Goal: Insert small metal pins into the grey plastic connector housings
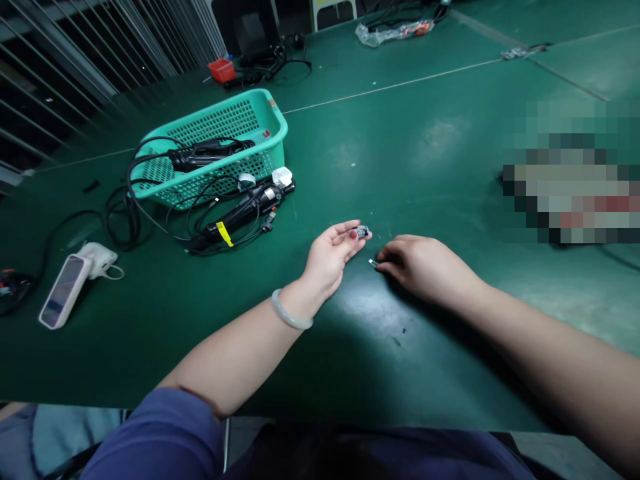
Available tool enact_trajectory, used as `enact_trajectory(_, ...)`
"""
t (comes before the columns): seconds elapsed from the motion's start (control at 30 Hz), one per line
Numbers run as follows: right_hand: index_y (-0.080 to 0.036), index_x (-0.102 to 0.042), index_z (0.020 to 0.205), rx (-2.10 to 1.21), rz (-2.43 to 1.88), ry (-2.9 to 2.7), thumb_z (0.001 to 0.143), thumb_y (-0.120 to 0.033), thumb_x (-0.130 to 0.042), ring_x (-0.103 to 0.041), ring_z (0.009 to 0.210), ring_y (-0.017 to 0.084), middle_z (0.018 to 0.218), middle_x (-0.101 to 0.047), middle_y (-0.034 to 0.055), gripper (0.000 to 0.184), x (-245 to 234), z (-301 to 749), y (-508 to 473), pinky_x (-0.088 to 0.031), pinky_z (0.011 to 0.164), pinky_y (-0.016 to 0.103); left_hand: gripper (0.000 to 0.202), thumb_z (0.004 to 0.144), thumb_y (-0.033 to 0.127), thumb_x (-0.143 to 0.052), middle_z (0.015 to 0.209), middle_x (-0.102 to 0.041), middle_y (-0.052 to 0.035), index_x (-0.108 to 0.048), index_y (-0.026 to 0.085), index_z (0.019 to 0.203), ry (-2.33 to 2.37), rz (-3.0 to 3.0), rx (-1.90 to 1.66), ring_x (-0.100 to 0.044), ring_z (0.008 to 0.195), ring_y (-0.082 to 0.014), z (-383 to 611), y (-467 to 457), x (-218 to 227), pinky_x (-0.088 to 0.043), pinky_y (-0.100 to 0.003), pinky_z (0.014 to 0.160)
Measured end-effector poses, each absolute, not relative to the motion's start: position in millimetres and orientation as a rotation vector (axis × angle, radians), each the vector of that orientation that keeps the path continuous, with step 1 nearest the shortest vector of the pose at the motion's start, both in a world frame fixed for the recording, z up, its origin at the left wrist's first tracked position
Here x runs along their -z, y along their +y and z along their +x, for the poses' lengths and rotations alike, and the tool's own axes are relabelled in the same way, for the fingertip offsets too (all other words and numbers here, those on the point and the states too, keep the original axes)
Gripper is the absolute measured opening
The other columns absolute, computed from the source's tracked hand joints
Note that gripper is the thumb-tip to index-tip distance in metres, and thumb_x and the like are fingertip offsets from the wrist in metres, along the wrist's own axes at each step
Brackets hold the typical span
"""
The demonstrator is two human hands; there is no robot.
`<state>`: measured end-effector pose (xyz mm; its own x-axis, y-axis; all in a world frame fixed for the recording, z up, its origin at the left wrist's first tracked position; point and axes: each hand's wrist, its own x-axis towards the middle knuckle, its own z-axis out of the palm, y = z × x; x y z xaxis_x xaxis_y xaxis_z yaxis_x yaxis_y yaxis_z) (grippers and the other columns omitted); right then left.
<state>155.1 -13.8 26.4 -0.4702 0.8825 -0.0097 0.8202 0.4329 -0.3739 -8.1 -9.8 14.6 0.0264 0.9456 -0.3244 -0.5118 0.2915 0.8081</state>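
My left hand (334,253) rests on the green table (425,153), palm up, and pinches a small dark part with a metal end (361,231) at its fingertips. A pale bangle sits on that wrist. Just to the right, my right hand (423,265) lies palm down with its fingers curled, the fingertips pressing on a tiny metal piece (373,263) on the table. The two hands are a few centimetres apart.
A teal plastic basket (260,113) with black cables and a tool stands at the back left. More black cabled tools (240,217) lie in front of it. A white handheld scanner (70,283) lies at the far left. A red tray (221,69) and a plastic bag (390,31) are at the far edge.
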Motion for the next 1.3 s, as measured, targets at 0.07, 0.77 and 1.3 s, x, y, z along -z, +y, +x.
enact_trajectory(0.07, -0.017, -0.071, 0.086, -0.438, -1.519, -2.552, 0.086, -0.023, -0.053, -0.064, 0.079, 0.020, 0.085, -0.068, 0.0069, 0.019, -27.1, 154.7, -13.9, -0.047, 0.074, 0.030, 0.010, 0.081, 0.007, -0.059, 0.080, -0.070, -0.0018, -0.064, 0.012, 0.088, 0.992, 0.556, -1.214, -0.068, 0.079, -0.0087, -7.9, -9.8, -14.7, -0.046, -0.029, 0.094)
enact_trajectory(0.77, -0.019, -0.068, 0.080, -0.070, -1.342, -2.271, 0.087, -0.022, -0.051, -0.062, 0.071, 0.019, 0.081, -0.069, 0.0071, 0.019, -48.0, 170.0, -6.1, -0.047, 0.066, 0.030, 0.026, 0.062, 0.015, -0.079, 0.085, -0.071, -0.0037, -0.070, 0.015, 0.086, 0.917, 0.763, -1.156, -0.065, 0.083, -0.0129, -8.4, -14.0, -7.5, -0.045, -0.034, 0.093)
enact_trajectory(1.3, -0.017, -0.068, 0.084, 0.011, -1.265, -2.472, 0.087, -0.014, -0.045, -0.061, 0.079, 0.021, 0.084, -0.067, 0.0101, 0.024, -50.1, 161.8, -13.9, -0.048, 0.073, 0.032, 0.024, 0.060, 0.014, -0.078, 0.082, -0.072, -0.0037, -0.071, 0.016, 0.083, 0.900, 0.860, -1.104, -0.066, 0.082, -0.0142, -6.8, -17.7, -9.5, -0.044, -0.038, 0.095)
